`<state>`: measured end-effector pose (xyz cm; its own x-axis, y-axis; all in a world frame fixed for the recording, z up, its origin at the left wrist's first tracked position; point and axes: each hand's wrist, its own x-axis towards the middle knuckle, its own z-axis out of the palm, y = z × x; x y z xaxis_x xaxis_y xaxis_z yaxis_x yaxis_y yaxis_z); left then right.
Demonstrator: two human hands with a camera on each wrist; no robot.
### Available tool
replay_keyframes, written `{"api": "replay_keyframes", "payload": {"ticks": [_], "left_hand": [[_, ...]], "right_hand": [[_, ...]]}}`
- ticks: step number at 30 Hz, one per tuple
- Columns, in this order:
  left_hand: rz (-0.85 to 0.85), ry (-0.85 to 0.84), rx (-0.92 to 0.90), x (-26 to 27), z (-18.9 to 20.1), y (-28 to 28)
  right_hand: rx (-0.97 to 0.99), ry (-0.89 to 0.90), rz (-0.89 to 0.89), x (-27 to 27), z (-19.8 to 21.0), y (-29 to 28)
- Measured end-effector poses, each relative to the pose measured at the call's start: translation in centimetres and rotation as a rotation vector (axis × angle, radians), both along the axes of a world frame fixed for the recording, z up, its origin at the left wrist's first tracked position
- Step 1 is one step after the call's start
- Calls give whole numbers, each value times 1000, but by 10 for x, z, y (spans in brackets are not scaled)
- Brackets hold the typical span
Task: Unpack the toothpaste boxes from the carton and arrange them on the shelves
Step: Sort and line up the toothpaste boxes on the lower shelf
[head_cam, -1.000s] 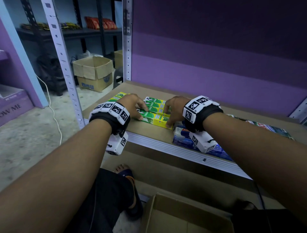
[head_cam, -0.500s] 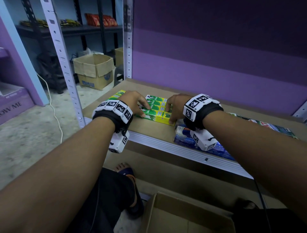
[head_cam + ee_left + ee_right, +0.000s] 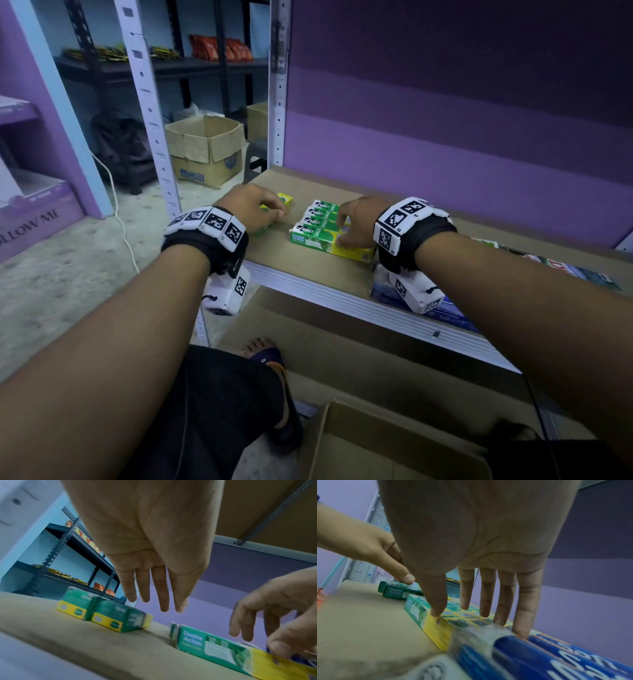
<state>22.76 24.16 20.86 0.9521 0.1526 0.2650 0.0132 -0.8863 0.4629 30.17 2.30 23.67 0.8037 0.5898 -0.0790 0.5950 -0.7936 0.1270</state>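
Note:
A row of green and yellow toothpaste boxes [image 3: 317,222] lies on the brown shelf board [image 3: 308,270]. My right hand [image 3: 342,233] rests on the row's right end, fingers straight on top [image 3: 467,612], thumb against the yellow front face. To the left of a gap lie two more green boxes [image 3: 104,615]. My left hand [image 3: 274,212] hovers over that pair with straight fingers [image 3: 154,604] and holds nothing. The open carton [image 3: 394,442] sits on the floor below, its inside hidden.
Blue toothpaste boxes [image 3: 556,655] lie at the shelf's front under my right wrist, with more boxes [image 3: 565,267] further right. White uprights [image 3: 147,102] frame the shelf's left side. A purple wall backs it. Another cardboard box [image 3: 205,150] stands on the floor behind.
My left hand has come off the left end of the row and moved left over the separate pair of boxes. My right hand stays on the row's right end.

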Motion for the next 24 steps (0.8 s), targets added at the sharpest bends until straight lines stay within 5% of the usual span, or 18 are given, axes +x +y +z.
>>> {"api": "replay_keyframes", "payload": {"ticks": [13, 24], "left_hand": [[291, 32, -97, -19, -16, 44], [315, 96, -101, -22, -10, 45]], "right_hand": [[102, 38, 106, -18, -18, 79], [-28, 42, 254, -24, -19, 102]]}}
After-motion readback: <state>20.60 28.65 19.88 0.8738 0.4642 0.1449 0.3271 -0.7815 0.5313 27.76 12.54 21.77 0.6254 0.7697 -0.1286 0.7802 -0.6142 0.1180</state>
